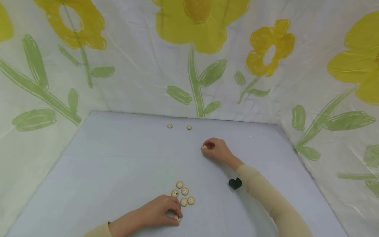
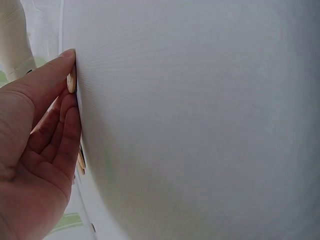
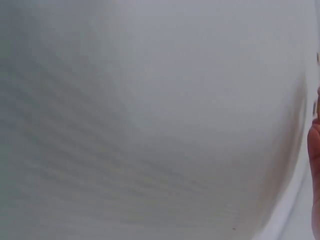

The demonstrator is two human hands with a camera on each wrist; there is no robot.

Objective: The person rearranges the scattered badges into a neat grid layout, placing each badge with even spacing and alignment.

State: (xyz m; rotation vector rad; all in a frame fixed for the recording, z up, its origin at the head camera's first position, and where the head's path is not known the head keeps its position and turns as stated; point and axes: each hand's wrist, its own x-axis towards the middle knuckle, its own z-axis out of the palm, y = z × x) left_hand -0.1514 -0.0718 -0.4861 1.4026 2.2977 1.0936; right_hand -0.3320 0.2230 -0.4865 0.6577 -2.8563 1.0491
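Note:
My left hand reaches in low at the front of the table and pinches a small round wooden disc between thumb and fingers. In the left wrist view that disc sits between the thumb tip and fingertips, close against the tabletop. Just beyond this hand lies a loose cluster of several similar pale discs with dark marks. Farther back and to the right, my right hand pinches another disc at its fingertips. The right wrist view catches only an edge of the right hand.
Two more discs, a left one and a right one, lie near the back edge of the pale table. A small black object shows beside the right sleeve. White cloth walls painted with yellow flowers surround the table.

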